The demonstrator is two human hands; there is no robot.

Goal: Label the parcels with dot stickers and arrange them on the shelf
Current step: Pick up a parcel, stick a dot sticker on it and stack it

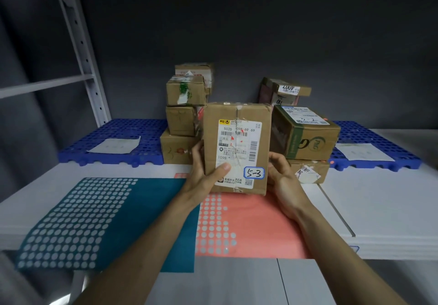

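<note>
- A dark grey wall backed a white shelf (379, 198), with a pale metal upright (80, 41) rising at the left.
- Blue perforated mats (118, 131) lay along the back of the shelf, a paper sheet (113, 146) resting on the left one and another sheet (362, 152) on the right.
- A teal and coral cloth (147, 210), printed with pale dots, covered the front of the shelf beneath your arms.
- You held a cardboard parcel (237, 148) upright at the centre, its shipping label facing you, its lower edge just above the coral part of the cloth.
- Your left hand (201, 174) gripped the parcel's left side, thumb pressed across the front face and fingers wrapped behind.
- Your right hand (282, 176) clasped the parcel's right edge, fingers curled round it.
- A blue-bordered sticker (253, 173) marked "5-3" sat at the label's lower right corner, close to your right hand.
- Behind the parcel on the left stood a stack of brown boxes (182, 117), four high.
- On the right a box with green print (305, 134) sat tilted on a flatter box (308, 171), with more parcels (284, 91) piled behind against the wall.
</note>
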